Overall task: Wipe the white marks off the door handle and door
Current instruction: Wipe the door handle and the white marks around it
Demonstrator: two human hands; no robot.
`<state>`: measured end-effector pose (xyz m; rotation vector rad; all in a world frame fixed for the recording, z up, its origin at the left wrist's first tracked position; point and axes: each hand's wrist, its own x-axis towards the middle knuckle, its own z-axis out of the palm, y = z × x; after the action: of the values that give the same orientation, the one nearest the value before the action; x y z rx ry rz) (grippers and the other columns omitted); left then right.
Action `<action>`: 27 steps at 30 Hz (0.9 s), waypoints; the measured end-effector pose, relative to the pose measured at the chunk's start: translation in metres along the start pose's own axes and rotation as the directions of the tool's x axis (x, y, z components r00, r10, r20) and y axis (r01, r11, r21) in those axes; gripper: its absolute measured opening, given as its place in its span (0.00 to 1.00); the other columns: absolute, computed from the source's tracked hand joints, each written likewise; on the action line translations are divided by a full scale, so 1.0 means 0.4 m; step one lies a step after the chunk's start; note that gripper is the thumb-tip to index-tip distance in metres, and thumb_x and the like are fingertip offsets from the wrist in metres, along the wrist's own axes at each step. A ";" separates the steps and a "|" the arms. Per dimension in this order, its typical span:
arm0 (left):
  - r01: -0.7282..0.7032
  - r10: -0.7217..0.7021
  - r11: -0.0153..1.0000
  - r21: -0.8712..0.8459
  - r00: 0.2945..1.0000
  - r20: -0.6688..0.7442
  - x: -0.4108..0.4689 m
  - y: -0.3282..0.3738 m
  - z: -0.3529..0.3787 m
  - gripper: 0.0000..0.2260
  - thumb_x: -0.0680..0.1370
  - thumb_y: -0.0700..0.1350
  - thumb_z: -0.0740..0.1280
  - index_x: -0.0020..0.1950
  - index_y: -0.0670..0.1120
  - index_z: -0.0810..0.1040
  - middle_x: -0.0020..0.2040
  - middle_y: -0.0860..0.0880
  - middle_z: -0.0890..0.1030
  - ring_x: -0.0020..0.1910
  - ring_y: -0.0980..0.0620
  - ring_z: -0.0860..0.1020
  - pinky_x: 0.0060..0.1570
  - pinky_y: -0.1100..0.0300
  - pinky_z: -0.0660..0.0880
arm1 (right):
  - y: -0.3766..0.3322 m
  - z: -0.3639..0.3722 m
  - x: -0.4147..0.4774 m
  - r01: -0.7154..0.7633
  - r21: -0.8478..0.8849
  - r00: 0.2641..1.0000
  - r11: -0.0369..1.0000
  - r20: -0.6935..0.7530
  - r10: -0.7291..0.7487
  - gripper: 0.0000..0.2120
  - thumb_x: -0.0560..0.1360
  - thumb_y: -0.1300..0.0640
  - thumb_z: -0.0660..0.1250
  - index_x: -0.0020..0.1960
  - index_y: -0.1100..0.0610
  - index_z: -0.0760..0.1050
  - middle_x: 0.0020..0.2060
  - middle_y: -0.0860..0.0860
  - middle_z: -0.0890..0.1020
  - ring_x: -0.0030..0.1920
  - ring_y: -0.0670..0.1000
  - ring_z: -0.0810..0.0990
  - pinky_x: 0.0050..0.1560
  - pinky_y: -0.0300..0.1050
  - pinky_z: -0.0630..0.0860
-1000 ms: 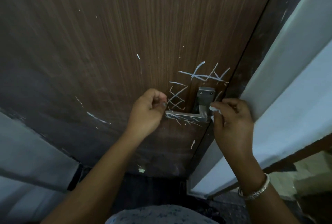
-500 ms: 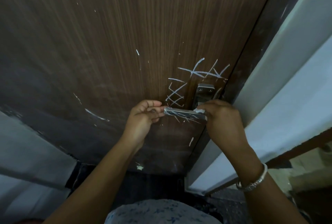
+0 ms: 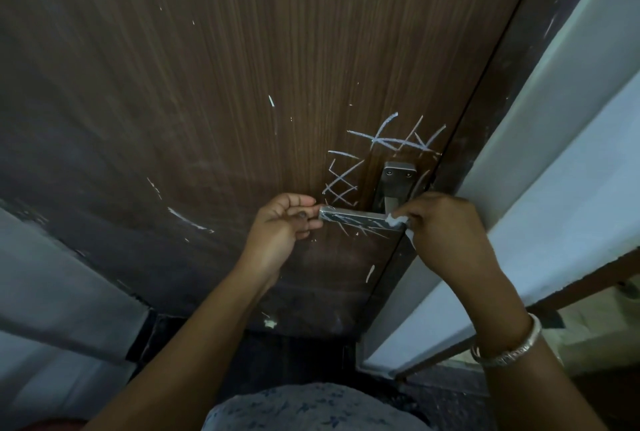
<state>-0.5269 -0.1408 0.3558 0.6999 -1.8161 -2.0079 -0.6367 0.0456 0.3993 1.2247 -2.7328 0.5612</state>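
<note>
Head view: left hand [image 3: 282, 221] pinches free end of door handle [image 3: 356, 219]. Right hand [image 3: 448, 228] pinches white wad [image 3: 396, 220] against the handle's other end. White marks [image 3: 381, 141] on door [image 3: 225, 77] just above both hands; streaks on handle too.

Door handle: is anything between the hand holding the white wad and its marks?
Nothing visible. The right hand presses its white wad on the pivot end of the door handle; the left hand pinches only the free tip, leaving its streaked middle bare.
</note>
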 end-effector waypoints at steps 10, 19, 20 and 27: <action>0.008 -0.009 1.000 0.015 1.000 0.011 -0.003 -0.001 -0.003 0.12 0.76 0.33 0.60 0.48 0.49 0.77 0.43 0.54 0.85 0.42 0.55 0.83 0.45 0.60 0.75 | -0.010 -0.005 -0.002 -0.065 -0.011 0.997 0.998 0.029 0.065 0.12 0.70 0.67 0.69 0.51 0.56 0.83 0.48 0.57 0.83 0.47 0.58 0.81 0.48 0.40 0.72; 0.012 -0.012 1.000 0.021 1.000 0.012 -0.004 0.002 -0.004 0.11 0.76 0.33 0.61 0.48 0.49 0.77 0.43 0.53 0.85 0.42 0.54 0.83 0.46 0.59 0.75 | -0.021 0.012 0.004 -0.036 -0.044 0.999 0.998 0.001 0.036 0.11 0.71 0.67 0.68 0.51 0.58 0.83 0.48 0.59 0.81 0.48 0.61 0.78 0.45 0.42 0.70; 0.014 -0.014 1.000 0.021 1.000 0.012 -0.003 0.002 -0.003 0.12 0.76 0.33 0.61 0.48 0.49 0.77 0.43 0.53 0.85 0.42 0.55 0.83 0.46 0.58 0.75 | -0.013 0.006 -0.003 -0.028 -0.004 0.999 1.000 0.023 0.028 0.12 0.68 0.69 0.70 0.49 0.58 0.84 0.46 0.59 0.82 0.46 0.61 0.80 0.45 0.40 0.69; 0.014 -0.014 1.000 0.025 1.000 0.009 -0.002 0.003 -0.002 0.12 0.75 0.33 0.61 0.47 0.49 0.77 0.43 0.53 0.85 0.42 0.54 0.83 0.45 0.59 0.75 | -0.005 0.045 0.023 -0.022 0.026 0.994 0.999 -0.106 0.025 0.12 0.72 0.68 0.67 0.53 0.60 0.82 0.51 0.59 0.81 0.50 0.60 0.80 0.53 0.45 0.74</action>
<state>-0.5259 -0.1410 0.3570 0.7141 -1.8494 -2.0032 -0.6404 0.0314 0.3854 1.1345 -2.6634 0.6451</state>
